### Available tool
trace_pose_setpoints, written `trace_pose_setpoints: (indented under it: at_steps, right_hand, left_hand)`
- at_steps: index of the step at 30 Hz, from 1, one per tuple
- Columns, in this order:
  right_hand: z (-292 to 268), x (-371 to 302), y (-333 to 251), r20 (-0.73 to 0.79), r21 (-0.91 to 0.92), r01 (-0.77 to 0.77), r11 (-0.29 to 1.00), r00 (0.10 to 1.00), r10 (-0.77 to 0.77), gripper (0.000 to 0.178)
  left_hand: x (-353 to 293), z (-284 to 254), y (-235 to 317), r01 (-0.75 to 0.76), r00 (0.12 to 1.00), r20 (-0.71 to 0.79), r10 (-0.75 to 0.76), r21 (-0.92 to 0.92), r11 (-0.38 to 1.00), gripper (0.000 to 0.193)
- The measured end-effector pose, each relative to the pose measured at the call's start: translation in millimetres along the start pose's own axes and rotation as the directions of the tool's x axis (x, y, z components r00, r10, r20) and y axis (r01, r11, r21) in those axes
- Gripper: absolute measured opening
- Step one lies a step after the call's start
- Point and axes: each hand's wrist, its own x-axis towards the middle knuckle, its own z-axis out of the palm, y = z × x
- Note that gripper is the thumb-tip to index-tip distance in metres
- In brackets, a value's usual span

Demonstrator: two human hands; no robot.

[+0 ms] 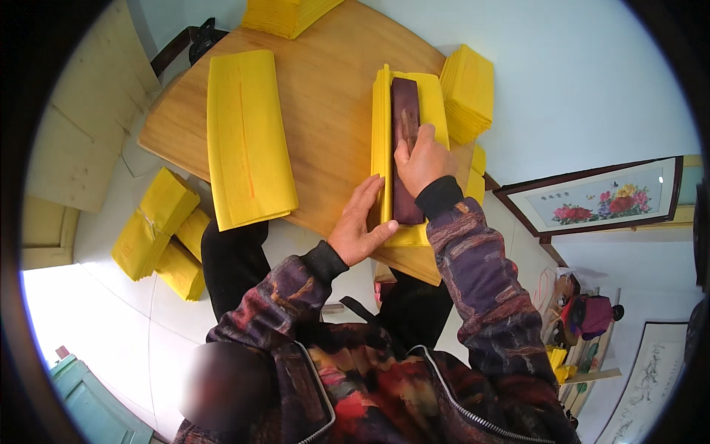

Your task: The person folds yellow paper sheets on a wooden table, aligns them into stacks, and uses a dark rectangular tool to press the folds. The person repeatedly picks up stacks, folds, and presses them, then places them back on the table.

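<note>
A wooden table (333,111) is near a pale wall (584,89).
Right of the table is a framed flower picture (606,201); left, white floor (171,325).

yellow stack (288,15): cut by top edge | dark bar (407,196): partly behind right grip (427,159)

Left hand (356,228) against yellow paper (381,118) — right hand (429,163) gripping dark block (405,96).

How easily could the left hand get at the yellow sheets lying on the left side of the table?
Fairly easily, it seems, yes: the left hand is open against the folded yellow paper, and nothing visible stands between it and the yellow sheets, just tabletop.
</note>
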Motion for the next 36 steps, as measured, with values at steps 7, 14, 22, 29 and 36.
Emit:
trace_pose_setpoints:
  at_steps: [7,14,22,29,36]
  right_hand:
    - [0,1,-10,0.015,0.024,-0.008,1.0,1.0,0.008,0.03]
    - [-9,3,-1,0.051,0.131,-0.098,0.987,0.994,0.091,0.034]
    - [-51,2,65,-0.114,0.785,-0.057,0.617,0.966,0.234,0.036]
    - [-46,-89,145,0.021,0.945,0.031,-0.326,0.988,0.154,0.029]
    - [14,-180,181,0.021,0.957,0.061,-0.283,0.961,0.277,0.032]
  left_hand:
    - [2,-1,-6,-0.006,1.0,-0.002,0.006,-0.007,1.0,0.058]
    - [8,1,-27,0.025,0.999,-0.024,-0.026,-0.048,0.999,0.049]
    - [14,-3,14,0.239,0.969,0.028,-0.247,-0.374,0.896,0.062]
    - [41,-3,47,0.422,0.894,-0.094,-0.439,-0.158,0.893,0.058]
    - [83,-17,27,0.537,0.841,-0.073,-0.536,-0.005,0.843,0.04]
